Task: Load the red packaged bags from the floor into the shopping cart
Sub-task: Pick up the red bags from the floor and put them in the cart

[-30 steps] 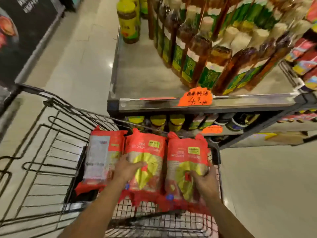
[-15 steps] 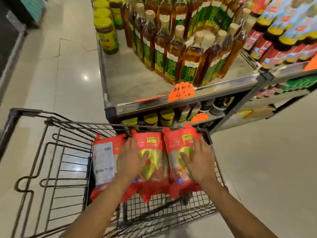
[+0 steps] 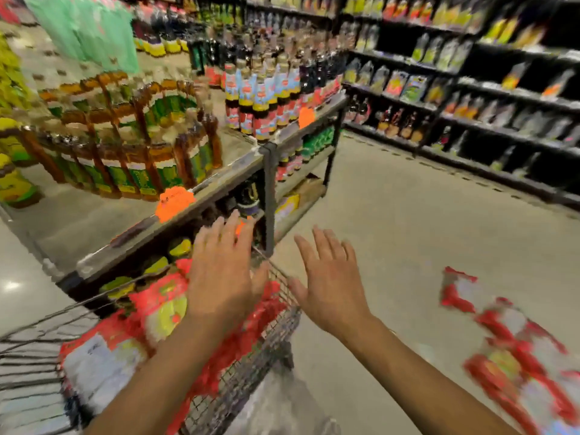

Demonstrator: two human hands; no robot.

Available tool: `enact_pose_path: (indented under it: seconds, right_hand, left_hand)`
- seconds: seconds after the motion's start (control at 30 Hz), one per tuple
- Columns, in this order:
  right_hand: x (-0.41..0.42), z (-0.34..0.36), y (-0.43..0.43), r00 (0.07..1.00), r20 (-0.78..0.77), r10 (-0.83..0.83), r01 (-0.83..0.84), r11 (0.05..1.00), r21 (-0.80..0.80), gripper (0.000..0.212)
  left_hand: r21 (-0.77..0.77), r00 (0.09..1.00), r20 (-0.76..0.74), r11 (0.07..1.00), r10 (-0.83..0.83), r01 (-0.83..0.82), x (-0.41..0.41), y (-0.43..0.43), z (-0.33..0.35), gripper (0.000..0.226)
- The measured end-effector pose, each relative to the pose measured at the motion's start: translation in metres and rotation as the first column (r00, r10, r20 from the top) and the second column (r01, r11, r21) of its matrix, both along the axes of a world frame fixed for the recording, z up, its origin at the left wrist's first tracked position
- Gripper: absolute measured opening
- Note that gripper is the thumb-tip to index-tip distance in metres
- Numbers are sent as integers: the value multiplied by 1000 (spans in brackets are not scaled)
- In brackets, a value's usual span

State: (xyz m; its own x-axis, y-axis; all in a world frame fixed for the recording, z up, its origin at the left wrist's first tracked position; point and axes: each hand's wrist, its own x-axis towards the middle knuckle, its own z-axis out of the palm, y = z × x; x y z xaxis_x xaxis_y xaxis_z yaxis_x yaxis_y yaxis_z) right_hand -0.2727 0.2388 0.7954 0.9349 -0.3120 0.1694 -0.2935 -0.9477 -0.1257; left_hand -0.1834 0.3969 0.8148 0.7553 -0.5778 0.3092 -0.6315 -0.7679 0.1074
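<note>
Three red packaged bags point(image 3: 147, 318) lie side by side in the wire shopping cart point(image 3: 251, 368) at the lower left. My left hand point(image 3: 224, 274) hovers above them, fingers spread, holding nothing. My right hand point(image 3: 329, 284) is open too, just past the cart's right rim and over the floor. More red packaged bags point(image 3: 514, 356) lie blurred on the floor at the lower right, well apart from both hands.
A low display shelf point(image 3: 188, 196) with brown sauce bottles point(image 3: 131, 146) stands right against the cart's far side. Dark wall shelving point(image 3: 470, 89) full of goods runs along the back right. Beige floor point(image 3: 423, 230) spreads between the shelf and the bags.
Both hands have lifted off the bags in the cart and opened. The view has swung right, which brings the floor bags and the far aisle into sight.
</note>
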Motion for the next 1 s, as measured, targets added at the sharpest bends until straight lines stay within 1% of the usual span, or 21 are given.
enact_pose_path:
  seconds: [0.07, 0.17, 0.3, 0.4, 0.5, 0.6, 0.7, 0.87, 1.0]
  right_hand:
    - [-48, 5, -45, 989, 8, -145, 145, 989, -6, 72]
    - [-132, 6, -115, 929, 27, -368, 367, 930, 30, 72]
    - [-251, -3, -195, 778, 31, -628, 625, 778, 67, 72]
    - [-331, -17, -252, 665, 29, -746, 744, 666, 62, 74]
    - [-398, -31, -310, 577, -20, -817, 816, 575, 67, 76]
    - [-452, -41, -367, 532, -41, -845, 846, 530, 61, 75]
    - [-492, -50, -420, 489, -55, -870, 871, 485, 76, 72]
    - [-524, -83, -507, 463, -116, -879, 885, 452, 107, 74]
    - [-530, -139, -586, 413, -183, -892, 908, 389, 155, 76]
  left_hand:
    - [32, 989, 2, 988, -151, 150, -26, -54, 6, 76]
    - [58, 931, 3, 930, -364, 363, -75, -145, 11, 76]
    - [47, 802, 13, 801, -597, 596, -160, -269, 12, 73]
    - [78, 692, 43, 693, -720, 716, -228, -352, 6, 73]
    - [113, 623, 40, 623, -781, 774, -293, -431, -6, 75]
    - [136, 559, 20, 556, -829, 820, -349, -500, -19, 73]
    - [155, 522, -29, 512, -852, 845, -388, -562, -33, 71]
    - [189, 485, -126, 459, -866, 868, -416, -657, -72, 72]
    - [214, 446, -193, 406, -874, 888, -414, -744, -131, 70]
